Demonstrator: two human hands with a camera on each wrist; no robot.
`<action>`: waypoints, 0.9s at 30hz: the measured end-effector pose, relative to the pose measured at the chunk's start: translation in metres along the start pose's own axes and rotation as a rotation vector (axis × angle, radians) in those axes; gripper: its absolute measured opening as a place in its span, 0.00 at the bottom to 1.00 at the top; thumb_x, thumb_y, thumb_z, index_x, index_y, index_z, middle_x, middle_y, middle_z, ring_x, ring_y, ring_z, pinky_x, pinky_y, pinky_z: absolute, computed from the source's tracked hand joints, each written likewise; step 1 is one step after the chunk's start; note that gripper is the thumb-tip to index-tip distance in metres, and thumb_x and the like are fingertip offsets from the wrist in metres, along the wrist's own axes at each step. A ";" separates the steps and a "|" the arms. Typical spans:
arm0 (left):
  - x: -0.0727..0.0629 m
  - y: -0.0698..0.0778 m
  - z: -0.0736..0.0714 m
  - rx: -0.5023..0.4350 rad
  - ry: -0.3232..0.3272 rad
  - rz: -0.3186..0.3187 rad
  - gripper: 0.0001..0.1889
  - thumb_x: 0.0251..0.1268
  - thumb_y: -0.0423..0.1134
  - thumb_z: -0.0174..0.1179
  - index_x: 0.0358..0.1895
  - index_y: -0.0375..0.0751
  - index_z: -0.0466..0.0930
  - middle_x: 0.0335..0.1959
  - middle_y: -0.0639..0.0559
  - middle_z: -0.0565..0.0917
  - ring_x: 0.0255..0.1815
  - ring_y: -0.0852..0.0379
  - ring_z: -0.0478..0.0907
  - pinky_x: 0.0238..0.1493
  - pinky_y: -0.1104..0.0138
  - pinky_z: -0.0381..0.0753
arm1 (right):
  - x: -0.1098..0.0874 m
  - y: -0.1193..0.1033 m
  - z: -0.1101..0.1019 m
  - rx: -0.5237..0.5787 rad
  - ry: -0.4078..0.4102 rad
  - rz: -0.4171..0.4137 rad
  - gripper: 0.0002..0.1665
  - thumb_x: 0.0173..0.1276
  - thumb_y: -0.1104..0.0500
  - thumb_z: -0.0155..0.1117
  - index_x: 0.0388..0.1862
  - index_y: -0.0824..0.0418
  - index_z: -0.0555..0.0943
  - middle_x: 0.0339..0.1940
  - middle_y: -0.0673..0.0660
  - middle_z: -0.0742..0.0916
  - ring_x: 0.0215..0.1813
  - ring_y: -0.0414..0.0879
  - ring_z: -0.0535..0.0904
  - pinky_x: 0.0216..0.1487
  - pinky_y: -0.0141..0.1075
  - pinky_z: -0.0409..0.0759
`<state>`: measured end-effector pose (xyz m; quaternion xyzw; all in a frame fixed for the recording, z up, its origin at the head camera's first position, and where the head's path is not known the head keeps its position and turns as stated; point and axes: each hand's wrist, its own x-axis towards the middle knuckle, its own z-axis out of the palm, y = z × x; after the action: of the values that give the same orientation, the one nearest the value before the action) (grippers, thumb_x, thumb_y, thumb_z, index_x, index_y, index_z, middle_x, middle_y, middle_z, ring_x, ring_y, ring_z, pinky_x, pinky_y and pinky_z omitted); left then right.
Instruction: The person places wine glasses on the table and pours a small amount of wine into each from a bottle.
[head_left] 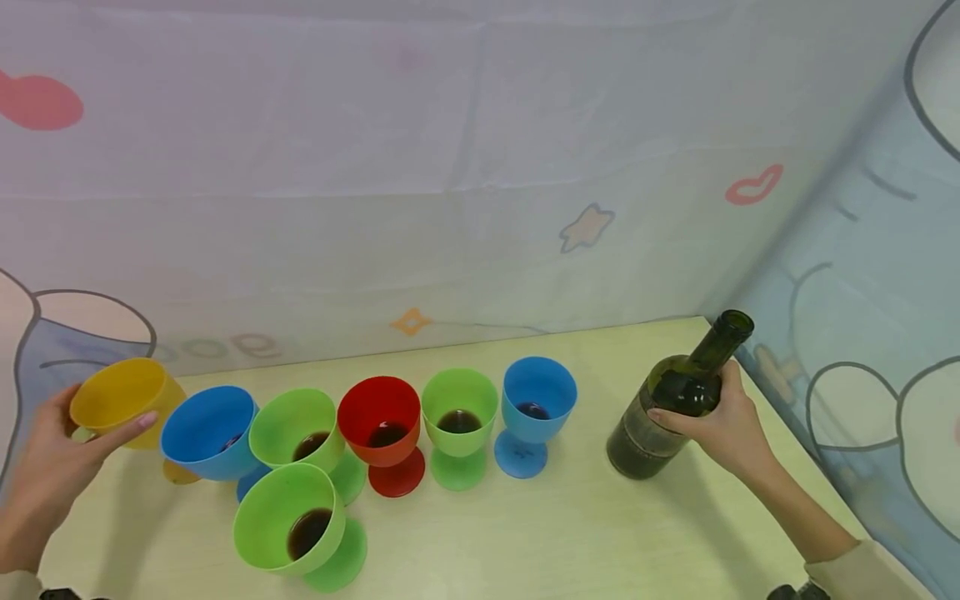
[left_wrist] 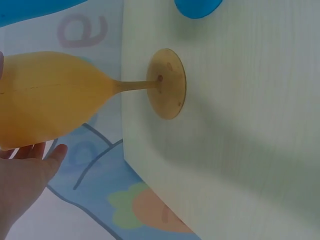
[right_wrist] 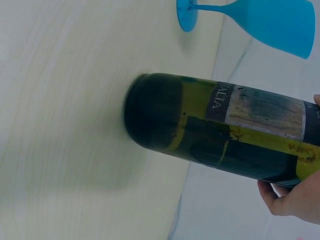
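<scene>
At the far left, a yellow goblet (head_left: 135,404) is held by its bowl in my left hand (head_left: 60,475), with the thumb along the near side. Its round foot (left_wrist: 167,85) is at the table surface in the left wrist view. My right hand (head_left: 723,429) grips a dark green wine bottle (head_left: 645,421) around its upper body. The bottle stands at the right, leaning slightly to the right, its neck uncorked. Dark liquid shows through the glass in the right wrist view, beside a worn label (right_wrist: 265,112).
Between the hands runs a row of goblets: blue (head_left: 198,433), green (head_left: 288,417), red (head_left: 375,408), green (head_left: 461,400) and blue (head_left: 540,387). Another green goblet (head_left: 281,525) stands nearer. Dark liquid lies in these. Printed cloth (head_left: 480,167) hangs behind the pale table (head_left: 465,550).
</scene>
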<state>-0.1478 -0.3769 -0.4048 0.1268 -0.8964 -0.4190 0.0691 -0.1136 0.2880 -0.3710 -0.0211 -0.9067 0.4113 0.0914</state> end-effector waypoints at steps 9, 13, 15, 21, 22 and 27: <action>-0.002 0.002 0.006 -0.057 0.081 0.061 0.41 0.61 0.44 0.59 0.71 0.39 0.43 0.61 0.35 0.57 0.55 0.50 0.56 0.65 0.55 0.57 | 0.000 0.000 0.002 0.001 0.004 -0.011 0.52 0.50 0.54 0.73 0.63 0.67 0.51 0.53 0.71 0.70 0.51 0.66 0.70 0.45 0.55 0.69; -0.007 -0.003 0.006 -0.087 0.097 0.030 0.43 0.61 0.43 0.58 0.71 0.44 0.38 0.67 0.35 0.48 0.58 0.50 0.54 0.63 0.73 0.56 | 0.000 0.000 0.002 -0.002 0.004 -0.011 0.51 0.50 0.54 0.73 0.63 0.67 0.51 0.52 0.71 0.71 0.51 0.65 0.70 0.45 0.55 0.69; -0.008 -0.006 0.004 -0.103 0.126 0.028 0.42 0.60 0.41 0.60 0.71 0.48 0.41 0.64 0.41 0.54 0.54 0.58 0.57 0.54 0.83 0.60 | 0.000 0.000 0.003 -0.003 0.003 -0.012 0.50 0.50 0.54 0.73 0.62 0.67 0.52 0.52 0.70 0.71 0.51 0.65 0.70 0.45 0.54 0.69; -0.010 -0.017 -0.005 -0.249 0.169 0.082 0.35 0.57 0.31 0.61 0.65 0.52 0.52 0.48 0.69 0.63 0.45 0.73 0.63 0.41 0.88 0.64 | 0.000 0.000 0.002 -0.003 -0.001 -0.003 0.51 0.50 0.54 0.73 0.63 0.67 0.51 0.53 0.70 0.71 0.51 0.65 0.70 0.45 0.54 0.69; -0.011 -0.019 -0.006 -0.263 0.175 0.083 0.35 0.57 0.30 0.60 0.65 0.51 0.53 0.48 0.69 0.64 0.45 0.73 0.63 0.42 0.87 0.64 | 0.000 0.000 0.002 -0.003 -0.003 -0.002 0.51 0.50 0.54 0.73 0.63 0.67 0.51 0.53 0.70 0.71 0.51 0.65 0.70 0.45 0.54 0.69; -0.015 -0.039 -0.012 -0.482 0.188 0.145 0.30 0.57 0.24 0.58 0.61 0.51 0.60 0.47 0.64 0.68 0.44 0.72 0.67 0.41 0.87 0.67 | 0.000 0.000 0.002 -0.001 -0.006 -0.003 0.50 0.50 0.53 0.73 0.62 0.66 0.51 0.53 0.70 0.71 0.51 0.65 0.70 0.44 0.54 0.70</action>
<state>-0.1238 -0.4053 -0.4273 0.0805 -0.7671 -0.6008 0.2100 -0.1138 0.2862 -0.3725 -0.0186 -0.9072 0.4106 0.0894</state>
